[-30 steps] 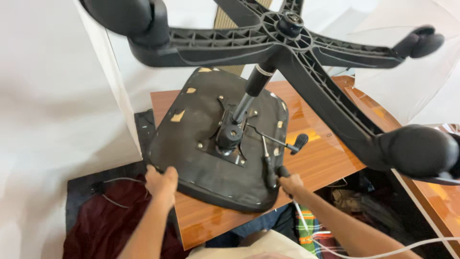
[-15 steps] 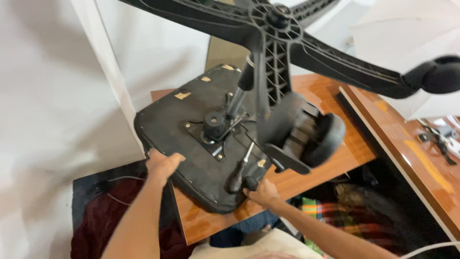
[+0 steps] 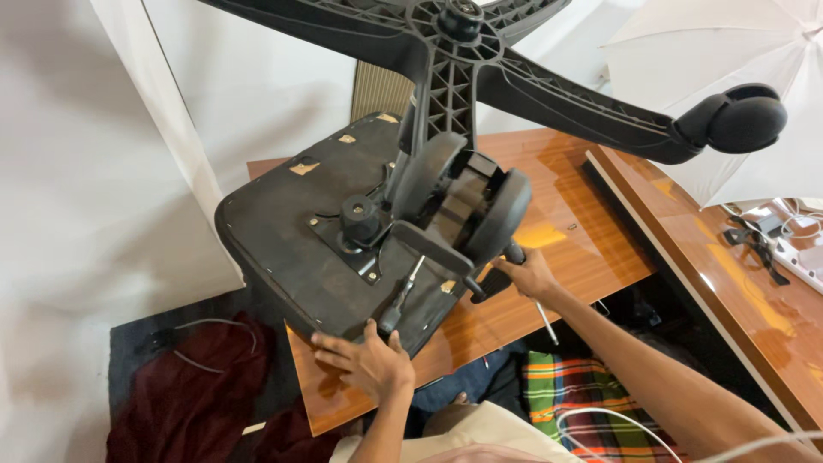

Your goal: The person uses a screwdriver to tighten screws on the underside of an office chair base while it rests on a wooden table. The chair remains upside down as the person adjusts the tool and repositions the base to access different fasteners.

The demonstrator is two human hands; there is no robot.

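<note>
The upturned chair seat (image 3: 334, 249) now sits turned, its near corner swung toward 6 o'clock. The left hand (image 3: 364, 364) shifts from the 8 o'clock edge to that corner. The right hand (image 3: 531, 274) moves out to 3 o'clock, beside the caster (image 3: 501, 214), which now hangs over the seat.

You have white cloth (image 3: 77, 171) hanging at the left and back, a glossy wooden table (image 3: 583, 231) ahead, a second wooden table (image 3: 754, 317) at its right edge, a white umbrella (image 3: 729, 51) top right, and dark floor (image 3: 146, 343) below.
</note>
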